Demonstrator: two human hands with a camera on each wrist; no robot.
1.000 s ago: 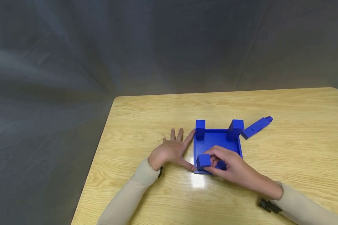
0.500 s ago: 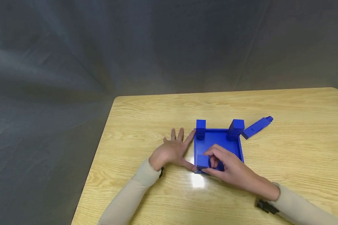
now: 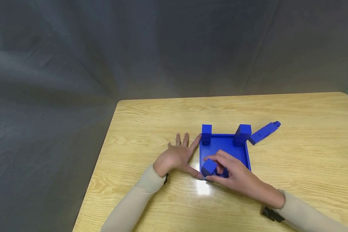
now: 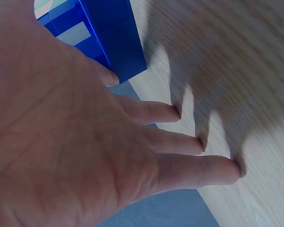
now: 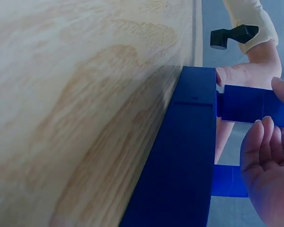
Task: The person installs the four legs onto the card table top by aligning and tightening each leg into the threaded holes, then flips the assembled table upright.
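A shallow square blue panel (image 3: 223,149) with a raised rim lies on the wooden table, hollow side up. My right hand (image 3: 235,170) pinches a square blue post (image 3: 209,167) between thumb and fingers at the panel's near left corner. In the right wrist view this post (image 5: 244,103) stands out from the panel's face, a narrow dark neck showing at its base. My left hand (image 3: 175,157) lies with spread fingers along the panel's left side; thumb and index finger touch its two left corners.
Two more blue posts stand at the panel's far corners, one on the left (image 3: 207,133) and one on the right (image 3: 243,132). A loose blue post (image 3: 264,133) with a round threaded-looking end lies right of the panel. A dark curtain (image 3: 174,48) hangs behind the table.
The near left post has turned about its own axis, so its top now sits at an angle. My right fingers have shifted slightly left with it. My left hand stays in place.
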